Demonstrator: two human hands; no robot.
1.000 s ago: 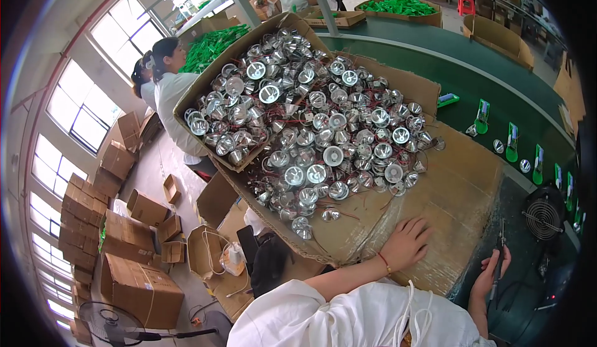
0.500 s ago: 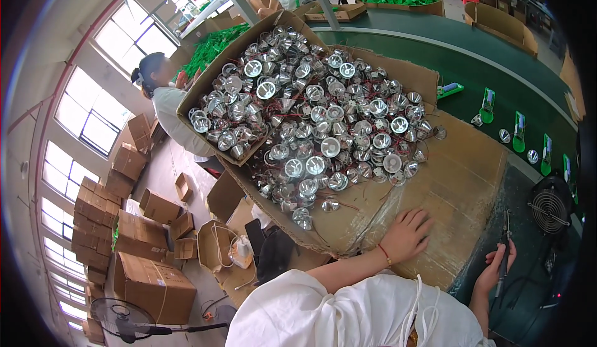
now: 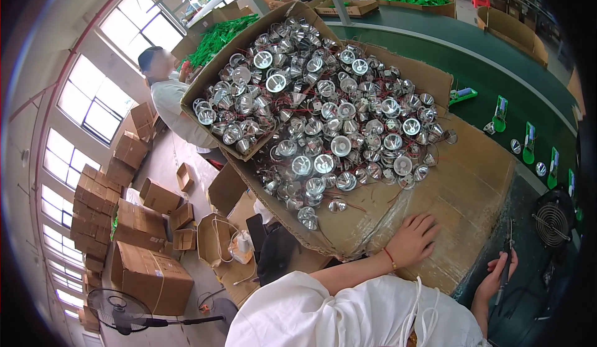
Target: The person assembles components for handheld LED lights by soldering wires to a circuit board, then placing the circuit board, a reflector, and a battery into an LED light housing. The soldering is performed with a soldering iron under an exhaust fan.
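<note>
My left hand [image 3: 413,240] lies flat on the brown cardboard sheet [image 3: 467,188], fingers stretched and holding nothing. At the lower right, my right hand [image 3: 495,273] is closed round a slim dark soldering iron [image 3: 507,261], its metal tip pointing away from me. Beyond my left hand a large heap of silvery reflector cups [image 3: 339,146] with thin red wires covers the cardboard. Part of the heap fills a tilted cardboard box [image 3: 198,92] at the left.
Green torch bodies [image 3: 529,143] and loose reflector cups stand along the green conveyor belt [image 3: 476,76] to the right. A small round fan [image 3: 552,217] sits beyond my right hand. Cardboard boxes [image 3: 152,278] are stacked on the floor at left. A co-worker [image 3: 177,104] stands beyond the heap.
The whole view has shifted slightly, with the heap and belt now a little further right and lower. My hands keep nearly the same pose. The co-worker's head has turned.
</note>
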